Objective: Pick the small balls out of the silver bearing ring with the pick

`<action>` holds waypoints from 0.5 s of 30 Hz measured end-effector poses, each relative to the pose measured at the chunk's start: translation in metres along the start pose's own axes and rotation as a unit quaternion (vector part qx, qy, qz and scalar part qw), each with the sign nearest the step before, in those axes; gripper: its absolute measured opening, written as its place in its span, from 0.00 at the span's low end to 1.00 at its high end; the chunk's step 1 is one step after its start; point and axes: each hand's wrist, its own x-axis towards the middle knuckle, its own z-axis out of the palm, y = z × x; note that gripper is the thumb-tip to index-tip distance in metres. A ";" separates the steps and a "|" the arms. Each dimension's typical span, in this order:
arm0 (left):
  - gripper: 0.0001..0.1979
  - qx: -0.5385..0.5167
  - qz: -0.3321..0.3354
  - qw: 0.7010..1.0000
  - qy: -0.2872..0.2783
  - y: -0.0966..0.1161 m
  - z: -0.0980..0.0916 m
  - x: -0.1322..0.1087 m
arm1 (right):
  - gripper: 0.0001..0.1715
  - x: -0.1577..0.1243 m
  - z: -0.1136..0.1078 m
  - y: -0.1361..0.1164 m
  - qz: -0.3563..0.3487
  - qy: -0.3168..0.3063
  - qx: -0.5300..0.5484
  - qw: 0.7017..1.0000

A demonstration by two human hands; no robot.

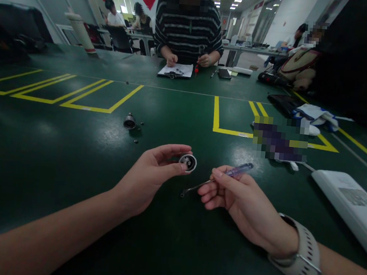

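Observation:
Between the thumb and fingers of my left hand [154, 173] is a small round metal part [192, 163] with a pale rim, its hollow side facing me. My right hand [230, 191] pinches a screwdriver [239, 169] by its clear purplish handle and upper shaft. The shaft slants down to the left, below the round part and apart from it. A tiny dark piece [182, 194] is at the tip; I cannot tell if it is attached. Farther off on the green table lies a dark metal cup-shaped part [129, 122], with several tiny pieces [135, 141] near it.
Yellow tape lines [85, 108] mark the green table [72, 144]. At right are a white box-like device [343, 196], a blurred-out phone-like object [277, 142] with a cable, and a cloth [315, 115]. Across the table sits a person in a striped top [189, 23], by a clipboard [177, 70].

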 end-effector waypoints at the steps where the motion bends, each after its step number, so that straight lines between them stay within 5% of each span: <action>1: 0.16 0.005 0.004 1.000 0.001 0.000 0.000 0.000 | 0.09 -0.001 -0.001 -0.002 -0.006 -0.007 0.021 1.000; 6: 0.13 0.026 0.019 0.999 -0.006 -0.001 -0.001 0.002 | 0.08 -0.003 -0.003 -0.004 -0.061 -0.008 0.026 0.998; 15: 0.11 0.012 0.043 0.999 0.015 -0.001 0.000 0.001 | 0.09 0.001 0.000 0.007 -0.119 -0.023 -0.212 0.970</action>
